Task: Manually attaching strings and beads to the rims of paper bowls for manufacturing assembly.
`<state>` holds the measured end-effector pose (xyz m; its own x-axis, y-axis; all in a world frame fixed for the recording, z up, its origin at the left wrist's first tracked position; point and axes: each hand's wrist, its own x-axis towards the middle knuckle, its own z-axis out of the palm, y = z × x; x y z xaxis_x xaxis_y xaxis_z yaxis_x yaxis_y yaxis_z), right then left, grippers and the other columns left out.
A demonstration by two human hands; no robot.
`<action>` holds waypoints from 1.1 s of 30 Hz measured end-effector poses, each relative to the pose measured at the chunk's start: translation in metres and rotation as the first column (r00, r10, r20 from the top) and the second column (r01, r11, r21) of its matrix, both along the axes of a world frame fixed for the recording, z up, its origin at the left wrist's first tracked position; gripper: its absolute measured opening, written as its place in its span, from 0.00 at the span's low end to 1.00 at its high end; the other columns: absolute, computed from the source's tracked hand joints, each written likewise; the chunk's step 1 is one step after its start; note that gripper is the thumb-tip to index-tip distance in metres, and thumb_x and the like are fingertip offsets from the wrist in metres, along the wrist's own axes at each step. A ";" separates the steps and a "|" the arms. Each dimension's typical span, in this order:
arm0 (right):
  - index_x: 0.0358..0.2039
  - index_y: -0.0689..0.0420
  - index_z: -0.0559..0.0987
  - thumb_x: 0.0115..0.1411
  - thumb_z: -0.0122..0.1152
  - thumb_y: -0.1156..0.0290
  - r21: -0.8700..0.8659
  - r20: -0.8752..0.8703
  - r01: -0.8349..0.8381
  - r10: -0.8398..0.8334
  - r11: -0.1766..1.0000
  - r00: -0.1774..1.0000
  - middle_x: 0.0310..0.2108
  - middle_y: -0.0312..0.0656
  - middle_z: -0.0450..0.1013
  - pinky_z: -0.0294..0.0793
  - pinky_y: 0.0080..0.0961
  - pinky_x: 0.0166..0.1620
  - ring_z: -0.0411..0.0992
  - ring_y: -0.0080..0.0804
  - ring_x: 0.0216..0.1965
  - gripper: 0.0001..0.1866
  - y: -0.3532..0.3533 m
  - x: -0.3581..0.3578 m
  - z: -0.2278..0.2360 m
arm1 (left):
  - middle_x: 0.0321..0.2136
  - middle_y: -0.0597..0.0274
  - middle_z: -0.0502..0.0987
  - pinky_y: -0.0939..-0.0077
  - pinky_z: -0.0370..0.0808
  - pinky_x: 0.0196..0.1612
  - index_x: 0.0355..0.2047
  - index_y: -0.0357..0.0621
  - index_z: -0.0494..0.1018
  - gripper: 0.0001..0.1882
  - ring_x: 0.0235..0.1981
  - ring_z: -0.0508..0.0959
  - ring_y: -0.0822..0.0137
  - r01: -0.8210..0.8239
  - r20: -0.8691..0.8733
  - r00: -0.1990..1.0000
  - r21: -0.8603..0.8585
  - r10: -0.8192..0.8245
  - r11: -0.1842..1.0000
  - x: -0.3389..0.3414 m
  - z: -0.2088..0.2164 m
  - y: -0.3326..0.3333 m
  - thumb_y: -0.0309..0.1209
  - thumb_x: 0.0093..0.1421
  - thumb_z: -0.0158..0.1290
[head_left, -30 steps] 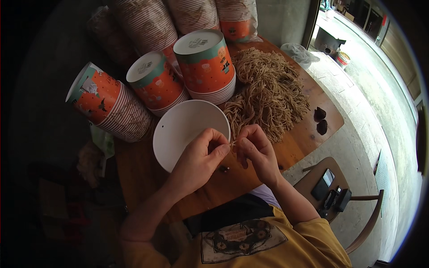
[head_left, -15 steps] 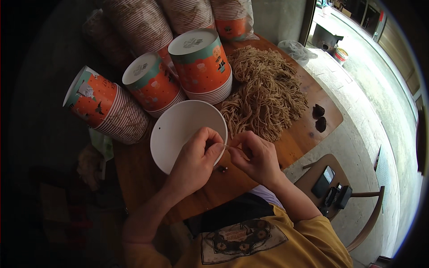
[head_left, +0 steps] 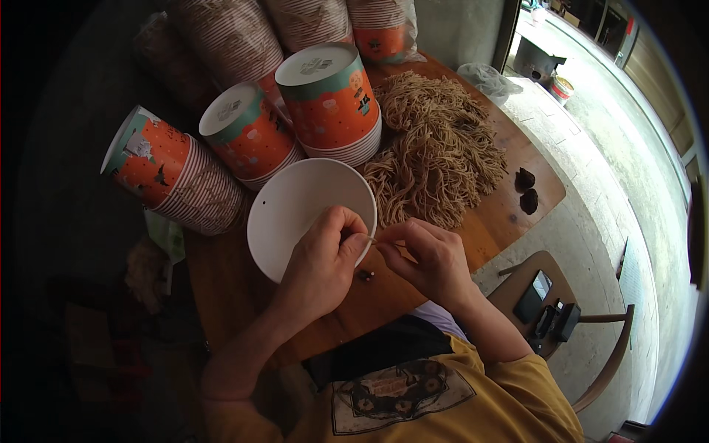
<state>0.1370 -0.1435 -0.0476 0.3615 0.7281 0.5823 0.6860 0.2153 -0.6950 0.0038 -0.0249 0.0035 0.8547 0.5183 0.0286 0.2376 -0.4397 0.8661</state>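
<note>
A white paper bucket point(head_left: 292, 203) with its mouth toward me stands on the table, a small hole in its left wall. My left hand point(head_left: 321, 255) lies over its near right rim, thumb and forefinger pinched together. Right beside it, outside the rim, my right hand point(head_left: 430, 260) is closed in a pinch too. Between the two sets of fingertips shows a short bit of thin tan cord point(head_left: 374, 241); the rest of it is hidden by my fingers. Beyond my right hand lies a big loose heap of tan cords point(head_left: 443, 148).
Upside-down stacks of orange and green paper buckets point(head_left: 329, 111) fill the wooden table's point(head_left: 528, 166) far left, with plastic-wrapped stacks point(head_left: 225, 37) behind. Two small dark objects point(head_left: 526, 190) lie near the right edge. A chair point(head_left: 535, 277) at right holds a phone point(head_left: 533, 297).
The view has shifted slightly, so the table things sit a little higher. My hands keep nearly the same pinch at the bucket's rim.
</note>
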 end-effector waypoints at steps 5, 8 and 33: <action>0.32 0.54 0.76 0.54 0.63 0.72 0.009 0.053 0.020 -0.021 1.000 0.998 0.22 0.37 0.71 0.71 0.26 0.24 0.72 0.31 0.21 0.06 -0.004 -0.002 -0.002 | 0.29 0.53 0.71 0.65 0.71 0.32 0.35 0.37 0.64 0.07 0.28 0.74 0.55 0.006 0.123 0.991 0.287 -0.043 0.958 0.000 -0.009 0.002 0.26 0.61 0.51; 0.35 0.55 0.75 0.55 0.62 0.74 -0.105 -0.155 -0.031 0.014 0.994 0.988 0.23 0.37 0.70 0.70 0.24 0.24 0.71 0.28 0.21 0.07 -0.011 -0.005 0.012 | 0.29 0.54 0.72 0.64 0.72 0.32 0.36 0.38 0.64 0.11 0.29 0.75 0.54 -0.035 0.067 0.998 0.301 0.016 0.953 -0.006 0.004 -0.004 0.29 0.59 0.54; 0.40 0.61 0.72 0.61 0.54 0.79 0.039 -0.338 -0.319 0.312 0.947 0.888 0.29 0.36 0.72 0.72 0.19 0.35 0.72 0.19 0.31 0.07 -0.006 -0.039 0.051 | 0.42 0.60 0.75 0.63 0.68 0.52 0.49 0.43 0.71 0.21 0.43 0.76 0.63 -0.112 0.207 0.977 0.708 -0.053 0.697 -0.030 -0.024 -0.014 0.30 0.53 0.57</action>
